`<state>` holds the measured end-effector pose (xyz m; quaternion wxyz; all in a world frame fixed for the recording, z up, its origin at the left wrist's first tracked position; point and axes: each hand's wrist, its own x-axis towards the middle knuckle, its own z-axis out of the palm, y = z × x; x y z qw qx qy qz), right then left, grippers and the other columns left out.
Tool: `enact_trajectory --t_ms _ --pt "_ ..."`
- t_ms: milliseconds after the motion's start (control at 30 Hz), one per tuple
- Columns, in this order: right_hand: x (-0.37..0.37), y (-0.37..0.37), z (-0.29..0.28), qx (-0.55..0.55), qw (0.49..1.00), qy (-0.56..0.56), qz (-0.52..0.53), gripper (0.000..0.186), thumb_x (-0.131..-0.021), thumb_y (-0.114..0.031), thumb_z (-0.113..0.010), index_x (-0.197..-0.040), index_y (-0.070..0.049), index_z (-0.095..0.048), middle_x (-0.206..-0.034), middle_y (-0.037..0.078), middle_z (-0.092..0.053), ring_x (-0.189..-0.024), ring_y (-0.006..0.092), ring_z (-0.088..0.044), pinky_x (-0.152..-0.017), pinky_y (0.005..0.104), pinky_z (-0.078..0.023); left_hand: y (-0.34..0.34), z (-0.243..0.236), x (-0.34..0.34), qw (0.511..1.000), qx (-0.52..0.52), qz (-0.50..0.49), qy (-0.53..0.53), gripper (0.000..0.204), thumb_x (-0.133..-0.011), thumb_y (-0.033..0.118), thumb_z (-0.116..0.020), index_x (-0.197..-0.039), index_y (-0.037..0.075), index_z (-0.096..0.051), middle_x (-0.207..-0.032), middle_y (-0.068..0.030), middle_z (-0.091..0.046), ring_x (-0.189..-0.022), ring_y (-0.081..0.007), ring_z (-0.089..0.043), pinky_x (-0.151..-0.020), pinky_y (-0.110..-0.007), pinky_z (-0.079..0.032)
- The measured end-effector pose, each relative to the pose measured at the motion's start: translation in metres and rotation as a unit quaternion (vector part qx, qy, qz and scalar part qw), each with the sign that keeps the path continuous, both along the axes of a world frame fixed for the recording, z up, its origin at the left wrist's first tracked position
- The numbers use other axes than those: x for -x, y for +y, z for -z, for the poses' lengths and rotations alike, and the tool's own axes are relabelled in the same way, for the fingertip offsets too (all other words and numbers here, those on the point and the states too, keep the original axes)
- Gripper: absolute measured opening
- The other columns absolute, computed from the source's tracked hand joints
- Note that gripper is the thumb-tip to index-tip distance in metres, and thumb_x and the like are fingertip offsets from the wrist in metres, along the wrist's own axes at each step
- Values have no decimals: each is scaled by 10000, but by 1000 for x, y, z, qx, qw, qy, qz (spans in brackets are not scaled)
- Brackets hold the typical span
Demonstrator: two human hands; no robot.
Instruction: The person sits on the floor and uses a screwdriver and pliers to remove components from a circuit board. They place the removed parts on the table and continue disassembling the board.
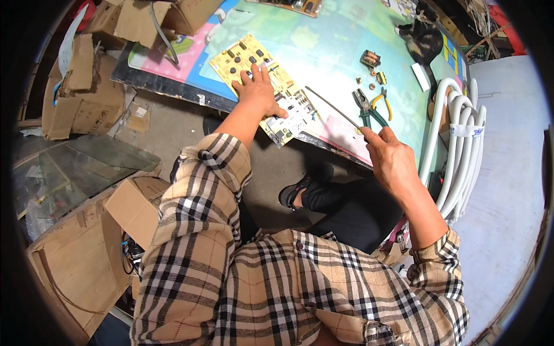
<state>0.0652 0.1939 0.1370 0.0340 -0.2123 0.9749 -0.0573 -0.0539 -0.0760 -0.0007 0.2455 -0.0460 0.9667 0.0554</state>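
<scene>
My left hand (257, 95) lies with spread fingers on a long yellowish circuit board (245, 51), pressing it against the table. The board carries dark round parts and many smaller components, and its near end juts past the table edge. My right hand (389, 153) is closed round a tool with a long thin metal shaft (334, 108), which looks like a screwdriver; its handle is hidden in my fist. The shaft points up and left, its tip close to the board's right edge. Beyond my right hand lie green-handled pliers (365, 106) and yellow-handled cutters (385, 105).
A small transformer (370, 58) and several copper-coloured parts lie past the pliers. A dark mottled cat (420, 40) rests at the table's far right. Bundled white hose (461, 138) stands on the right. Cardboard boxes (86, 104) and glass sheets (75, 173) are at left.
</scene>
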Motion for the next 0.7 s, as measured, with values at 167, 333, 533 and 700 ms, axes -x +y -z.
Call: enact_trajectory --t_ms 167,333,533,700 --pt "-1 6 21 28 1000 -4 3 293 -877 -89 -615 -1168 -118 -631 -838 139 -567 -655 343 -629 -594 432 -526 2 3 -1 1000 -8 2 7 1479 -488 660 -851 -1538 25 -26 -1595 -226 -51 -1453 -466 -79 -1128 -624 -182" --pt "0 10 28 50 998 -24 8 319 -858 -69 -627 -1173 -117 -634 -874 139 -587 -690 344 -643 -620 427 -535 2 1 -2 1000 0 4 1 1484 -486 665 -847 -1538 24 -19 -1596 -228 -40 -1454 -465 -83 -1130 -620 -182" --pt "-1 36 56 126 991 -38 13 390 -840 -12 -629 -1215 -119 -623 -872 141 -568 -721 343 -623 -643 419 -512 3 0 -2 1000 -1 4 4 1492 -478 663 -851 -1538 23 -17 -1595 -232 -43 -1453 -465 -86 -1133 -616 -182" --pt "4 43 65 152 987 -43 -12 403 -836 -3 -631 -1222 -118 -626 -862 136 -556 -693 331 -606 -634 411 -504 0 -3 -3 1000 0 4 -4 1462 -510 645 -850 -1535 11 -24 -1595 -232 -40 -1451 -466 -91 -1125 -618 -184"
